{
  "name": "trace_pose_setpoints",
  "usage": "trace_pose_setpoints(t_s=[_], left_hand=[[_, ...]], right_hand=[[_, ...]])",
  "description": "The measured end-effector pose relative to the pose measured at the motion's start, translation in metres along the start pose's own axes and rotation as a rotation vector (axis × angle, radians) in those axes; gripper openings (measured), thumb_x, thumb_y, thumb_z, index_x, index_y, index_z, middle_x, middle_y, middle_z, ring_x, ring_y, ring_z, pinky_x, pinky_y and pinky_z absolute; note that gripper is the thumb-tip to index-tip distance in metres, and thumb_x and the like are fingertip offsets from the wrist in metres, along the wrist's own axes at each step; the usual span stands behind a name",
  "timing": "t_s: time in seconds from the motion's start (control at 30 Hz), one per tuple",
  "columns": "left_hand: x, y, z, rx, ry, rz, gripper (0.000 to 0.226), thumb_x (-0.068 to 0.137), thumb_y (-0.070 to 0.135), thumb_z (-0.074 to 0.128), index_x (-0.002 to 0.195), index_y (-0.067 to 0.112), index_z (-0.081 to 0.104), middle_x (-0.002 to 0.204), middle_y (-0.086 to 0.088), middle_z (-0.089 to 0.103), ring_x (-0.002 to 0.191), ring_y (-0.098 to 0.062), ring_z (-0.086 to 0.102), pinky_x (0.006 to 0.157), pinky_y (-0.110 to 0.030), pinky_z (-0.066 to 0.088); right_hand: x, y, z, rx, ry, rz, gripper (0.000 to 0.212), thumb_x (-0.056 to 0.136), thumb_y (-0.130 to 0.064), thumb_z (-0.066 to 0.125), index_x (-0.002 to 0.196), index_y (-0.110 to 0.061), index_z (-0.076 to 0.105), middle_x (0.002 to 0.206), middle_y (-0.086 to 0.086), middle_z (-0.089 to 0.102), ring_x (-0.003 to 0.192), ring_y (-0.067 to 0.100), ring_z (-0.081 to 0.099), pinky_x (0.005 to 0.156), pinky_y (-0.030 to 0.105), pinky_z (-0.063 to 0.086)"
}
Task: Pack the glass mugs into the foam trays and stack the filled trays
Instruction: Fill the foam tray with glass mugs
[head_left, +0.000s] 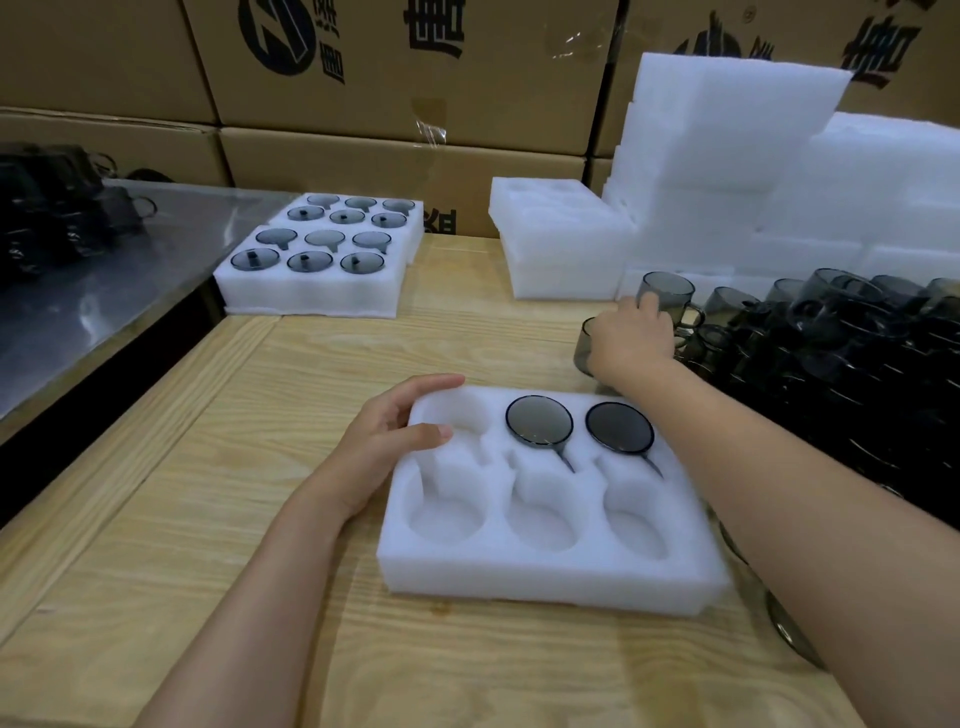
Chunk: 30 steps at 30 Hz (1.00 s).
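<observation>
The foam tray (550, 577) is lying flat on the wooden table (249, 467), near the middle. Its long axis is running left to right, with three pockets in each row. Two glass mugs are sitting in the far row: one in the middle pocket (539, 420) and one in the right pocket (619, 426). Their handles are pointing toward the near right, into the foam slots.

The cardboard boxes (395, 78) at the far side are showing large dark Chinese characters and a round logo. They are partly cut off, so I cannot read them.

The left hand (387, 441) is resting on the far left corner of the tray, fingers loosely extended and the thumb lying on top of the foam, gripping nothing. The right arm is stretching over the tray's right side. The right hand (631, 340) is reaching into the pile of dark mugs (841, 332) at the right, its fingers touching an upright mug (666, 288); whether it is holding one I cannot tell.

At the far left, filled trays (311, 291) are lying together. Empty trays (561, 244) are stacked at the far middle.
</observation>
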<state>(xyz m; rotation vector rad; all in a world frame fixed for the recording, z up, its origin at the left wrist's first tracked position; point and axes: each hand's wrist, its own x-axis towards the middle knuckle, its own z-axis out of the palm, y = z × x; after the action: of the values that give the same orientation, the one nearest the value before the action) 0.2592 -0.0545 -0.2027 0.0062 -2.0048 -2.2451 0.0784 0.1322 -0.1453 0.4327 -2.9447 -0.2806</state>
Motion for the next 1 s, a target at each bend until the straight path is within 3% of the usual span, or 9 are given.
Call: trace_pose_setpoints(t_s=[0.17,0.3,0.43,0.57,0.67,0.77,0.8,0.9,1.0], left_hand=[[-0.001,0.001,0.000,0.012,0.002,0.009,0.055,0.061,0.021,0.074,0.116,0.025,0.068,0.108,0.003,0.069,0.097,-0.023,0.067,0.072,-0.028,0.054],[-0.001,-0.001,0.001,0.009,0.017,0.023,0.051,0.070,0.013,0.065,0.119,0.022,0.064,0.107,0.000,0.068,0.096,-0.022,0.066,0.074,-0.028,0.054],[0.000,0.002,0.000,0.053,0.094,0.093,0.075,0.063,0.020,0.070,0.133,0.033,0.047,0.136,0.004,0.052,0.122,-0.014,0.053,0.100,-0.032,0.043],[0.000,0.005,-0.002,-0.033,0.115,0.130,0.092,0.058,0.026,0.073,0.142,0.030,0.037,0.141,0.007,0.049,0.127,-0.016,0.049,0.107,-0.037,0.038],[0.000,0.003,0.002,-0.013,0.024,0.139,0.081,0.062,0.010,0.072,0.137,0.020,0.043,0.130,0.003,0.058,0.123,-0.018,0.053,0.100,-0.033,0.043],[-0.002,0.004,0.005,0.092,-0.032,0.138,0.072,0.059,0.015,0.076,0.127,0.014,0.051,0.095,0.013,0.067,0.096,-0.001,0.059,0.083,-0.016,0.046],[-0.002,0.004,0.005,0.100,-0.024,0.135,0.074,0.056,0.020,0.080,0.126,0.015,0.053,0.097,0.004,0.067,0.099,-0.002,0.059,0.084,-0.017,0.045],[-0.004,0.008,0.006,0.037,-0.001,0.120,0.096,0.042,0.037,0.091,0.127,0.012,0.054,0.144,-0.018,0.044,0.134,-0.024,0.043,0.104,-0.037,0.040],[-0.002,0.007,0.004,-0.022,-0.005,0.131,0.080,0.046,0.025,0.085,0.121,0.020,0.061,0.147,-0.007,0.043,0.138,-0.025,0.038,0.111,-0.043,0.034]], right_hand=[[-0.002,-0.010,0.003,-0.019,-0.003,-0.015,0.040,0.091,-0.013,0.044,0.131,-0.016,0.051,0.137,0.014,0.038,0.127,0.031,0.029,0.098,0.038,0.029],[-0.021,-0.020,-0.020,0.172,0.101,-0.112,0.040,0.090,-0.007,0.046,0.128,-0.014,0.051,0.129,0.013,0.038,0.124,0.032,0.031,0.099,0.040,0.030],[-0.069,-0.033,-0.044,0.582,0.064,-0.295,0.027,0.090,-0.012,0.049,0.116,-0.020,0.055,0.135,0.011,0.031,0.125,0.031,0.030,0.099,0.038,0.031],[-0.120,-0.047,-0.051,0.721,0.131,-0.397,0.022,0.093,-0.016,0.049,0.115,-0.022,0.051,0.143,0.008,0.032,0.124,0.032,0.037,0.098,0.040,0.034],[-0.138,-0.061,-0.048,0.742,0.178,-0.416,0.021,0.094,-0.018,0.048,0.115,-0.020,0.052,0.147,0.005,0.029,0.124,0.029,0.040,0.096,0.038,0.032],[-0.145,-0.070,-0.039,0.724,0.179,-0.420,0.028,0.095,-0.017,0.046,0.122,-0.016,0.053,0.151,0.001,0.024,0.125,0.026,0.037,0.099,0.035,0.030],[-0.145,-0.072,-0.037,0.737,0.193,-0.417,0.030,0.095,-0.016,0.046,0.124,-0.015,0.053,0.151,0.001,0.025,0.125,0.026,0.036,0.099,0.034,0.029],[-0.150,-0.073,-0.035,0.949,0.258,-0.411,0.032,0.094,-0.013,0.047,0.125,-0.015,0.055,0.143,0.000,0.039,0.123,0.023,0.041,0.101,0.033,0.032],[-0.153,-0.073,-0.033,1.199,0.283,-0.310,0.036,0.095,-0.012,0.045,0.131,-0.015,0.049,0.139,0.000,0.045,0.127,0.017,0.040,0.104,0.032,0.033]])
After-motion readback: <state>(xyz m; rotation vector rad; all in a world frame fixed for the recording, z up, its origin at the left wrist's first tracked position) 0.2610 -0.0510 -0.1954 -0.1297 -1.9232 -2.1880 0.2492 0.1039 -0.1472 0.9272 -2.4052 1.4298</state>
